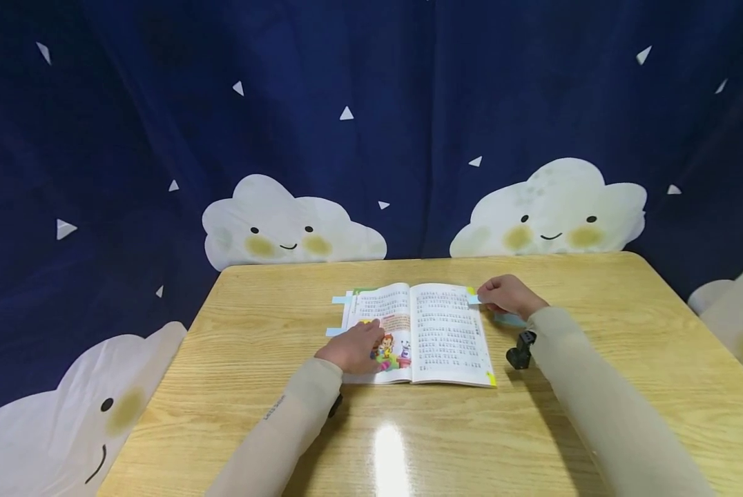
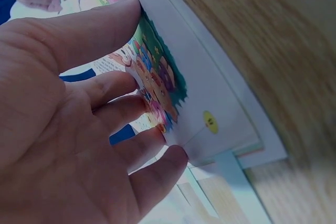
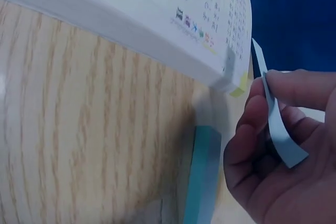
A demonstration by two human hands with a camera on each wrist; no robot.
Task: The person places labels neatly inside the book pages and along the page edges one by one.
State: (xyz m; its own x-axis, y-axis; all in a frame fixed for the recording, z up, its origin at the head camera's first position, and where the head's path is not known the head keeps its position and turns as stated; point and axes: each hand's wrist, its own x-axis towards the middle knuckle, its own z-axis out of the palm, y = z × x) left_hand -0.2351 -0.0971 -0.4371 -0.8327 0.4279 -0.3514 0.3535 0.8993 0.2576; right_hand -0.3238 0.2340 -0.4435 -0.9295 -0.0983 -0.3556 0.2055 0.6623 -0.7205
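Note:
An open book (image 1: 449,338) with printed text and a coloured picture lies flat on the table. My left hand (image 1: 354,345) rests on its left page, fingers spread over the picture; in the left wrist view the fingertips touch the paper. At the upper right corner of the right page, my right hand (image 1: 511,295) pinches a light blue sticky strip (image 3: 278,129) between thumb and fingers, the strip's far end at the page edge. Below that hand, a teal and blue sticky-strip pad (image 3: 202,177) lies on the table. Two pale blue tabs (image 1: 336,332) stick out from the book's left edge.
The wooden table (image 1: 253,310) extends to both sides of the book. Behind it hangs a dark blue curtain (image 1: 409,138) with clouds and white triangles. A small black device (image 1: 521,350) sits at the right wrist.

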